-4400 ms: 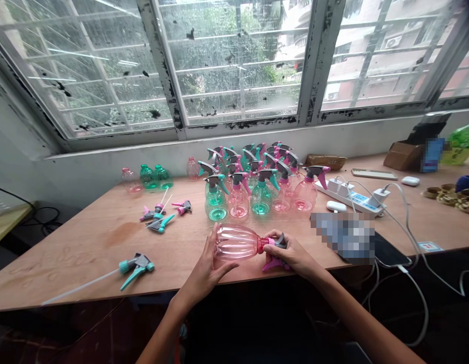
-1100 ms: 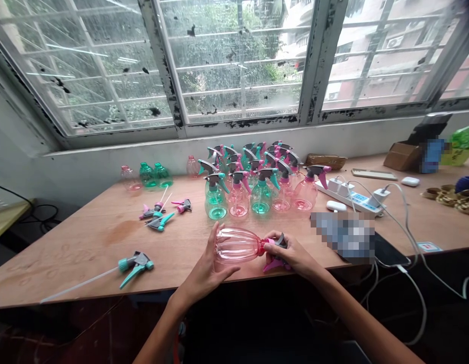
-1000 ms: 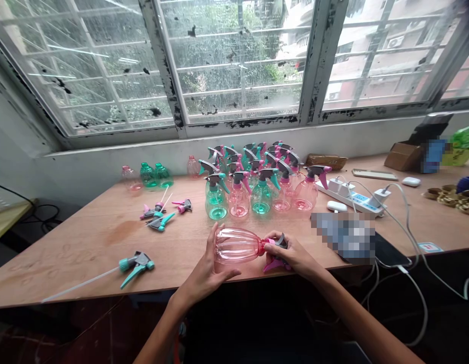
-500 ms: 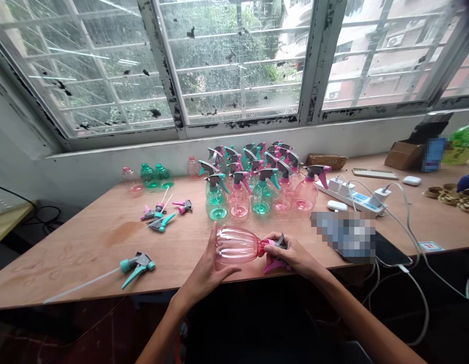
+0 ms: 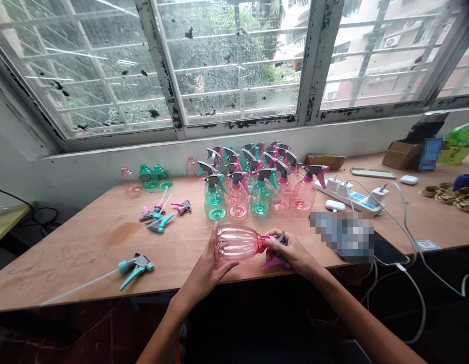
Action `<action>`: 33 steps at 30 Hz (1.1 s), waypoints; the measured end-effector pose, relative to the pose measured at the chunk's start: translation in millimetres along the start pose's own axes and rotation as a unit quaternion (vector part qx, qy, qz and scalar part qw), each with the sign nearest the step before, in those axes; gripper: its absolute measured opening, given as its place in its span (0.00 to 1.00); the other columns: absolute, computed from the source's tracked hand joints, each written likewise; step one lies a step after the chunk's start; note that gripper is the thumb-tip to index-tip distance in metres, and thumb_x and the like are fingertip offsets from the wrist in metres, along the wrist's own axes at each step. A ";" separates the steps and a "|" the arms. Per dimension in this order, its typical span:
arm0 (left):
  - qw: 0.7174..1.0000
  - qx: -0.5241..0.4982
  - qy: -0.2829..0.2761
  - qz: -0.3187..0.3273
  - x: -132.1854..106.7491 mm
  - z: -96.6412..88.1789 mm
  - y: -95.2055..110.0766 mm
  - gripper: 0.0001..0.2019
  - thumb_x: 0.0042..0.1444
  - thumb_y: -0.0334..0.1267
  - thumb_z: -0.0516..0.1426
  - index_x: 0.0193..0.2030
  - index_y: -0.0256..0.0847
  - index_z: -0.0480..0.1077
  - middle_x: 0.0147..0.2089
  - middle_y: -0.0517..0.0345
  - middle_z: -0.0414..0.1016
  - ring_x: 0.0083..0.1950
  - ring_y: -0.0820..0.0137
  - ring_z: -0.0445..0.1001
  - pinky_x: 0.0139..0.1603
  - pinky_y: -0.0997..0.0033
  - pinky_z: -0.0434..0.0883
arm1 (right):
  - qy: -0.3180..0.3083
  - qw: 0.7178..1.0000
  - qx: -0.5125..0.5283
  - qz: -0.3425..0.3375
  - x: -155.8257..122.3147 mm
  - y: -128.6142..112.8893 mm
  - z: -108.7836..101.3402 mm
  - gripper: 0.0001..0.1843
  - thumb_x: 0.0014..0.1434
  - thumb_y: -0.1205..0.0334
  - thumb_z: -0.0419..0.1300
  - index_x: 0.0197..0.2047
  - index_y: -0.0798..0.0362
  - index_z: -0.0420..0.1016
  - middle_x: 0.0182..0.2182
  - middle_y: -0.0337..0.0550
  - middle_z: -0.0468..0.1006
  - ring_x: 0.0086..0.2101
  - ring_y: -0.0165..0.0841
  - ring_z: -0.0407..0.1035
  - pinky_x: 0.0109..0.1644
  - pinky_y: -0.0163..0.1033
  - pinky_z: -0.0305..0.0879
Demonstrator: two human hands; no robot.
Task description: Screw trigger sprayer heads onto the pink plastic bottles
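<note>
A clear pink spray bottle (image 5: pixel 237 242) lies on its side over the near edge of the wooden table (image 5: pixel 86 242). My left hand (image 5: pixel 206 268) cups its base, with fingers wrapped round the body. My right hand (image 5: pixel 291 253) is closed on the pink and grey trigger head (image 5: pixel 278 250) at the bottle's neck. Behind them stands a cluster of several finished pink and teal spray bottles (image 5: pixel 253 179).
A teal trigger head with a long tube (image 5: pixel 134 264) lies at the left front; more loose trigger heads (image 5: pixel 162 212) lie further back. Capless bottles (image 5: pixel 151 177) stand near the wall. A power strip (image 5: pixel 352 197), cables, a phone and a cardboard box (image 5: pixel 403 154) fill the right side.
Both hands stay on the pink bottle and its trigger head. The bottle has shifted only slightly; the right hand's fingers have moved a little round the neck.
</note>
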State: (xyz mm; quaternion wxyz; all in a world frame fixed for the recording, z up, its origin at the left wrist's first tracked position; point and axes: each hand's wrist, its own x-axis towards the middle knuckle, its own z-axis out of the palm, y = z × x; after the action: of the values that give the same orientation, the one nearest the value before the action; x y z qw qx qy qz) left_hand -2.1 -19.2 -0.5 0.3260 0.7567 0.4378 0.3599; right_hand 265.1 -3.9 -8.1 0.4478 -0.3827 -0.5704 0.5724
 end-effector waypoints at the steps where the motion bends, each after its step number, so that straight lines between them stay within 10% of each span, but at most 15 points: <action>1: 1.000 0.003 -0.005 -0.002 -0.3 -0.5 0.8 0.54 0.60 0.45 0.63 0.75 0.52 0.22 0.71 0.44 0.61 0.70 0.53 0.64 0.71 0.45 0.58 | -0.005 1.000 -0.002 -0.005 0.1 0.1 0.1 0.22 0.58 0.41 0.65 0.40 0.53 0.72 0.23 0.40 0.80 0.21 0.31 0.70 0.17 0.30 0.51; 22: 0.999 0.036 0.018 0.002 1.6 -5.0 4.1 0.38 0.65 0.51 0.55 0.76 0.46 0.42 0.73 0.44 0.58 0.74 0.51 0.54 0.74 0.46 0.51 | -0.030 0.999 -0.024 -0.016 0.1 -2.6 0.6 0.23 0.57 0.41 0.66 0.40 0.54 0.75 0.24 0.40 0.80 0.24 0.32 0.72 0.24 0.33 0.60; 33: 0.999 0.041 0.020 0.018 1.0 -2.8 -0.5 0.45 0.62 0.49 0.60 0.76 0.49 0.36 0.71 0.45 0.59 0.73 0.53 0.58 0.73 0.48 0.56 | -0.033 0.999 -0.022 -0.026 -0.4 -3.4 0.4 0.21 0.59 0.42 0.66 0.39 0.54 0.76 0.24 0.40 0.80 0.25 0.33 0.73 0.28 0.34 0.63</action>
State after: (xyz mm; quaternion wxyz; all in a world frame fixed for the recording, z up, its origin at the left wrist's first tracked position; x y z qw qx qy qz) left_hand -4.2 -17.6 0.9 0.2795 0.7698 0.4447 0.3627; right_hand 265.1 -4.6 -4.8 0.4350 -0.3589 -0.6067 0.5602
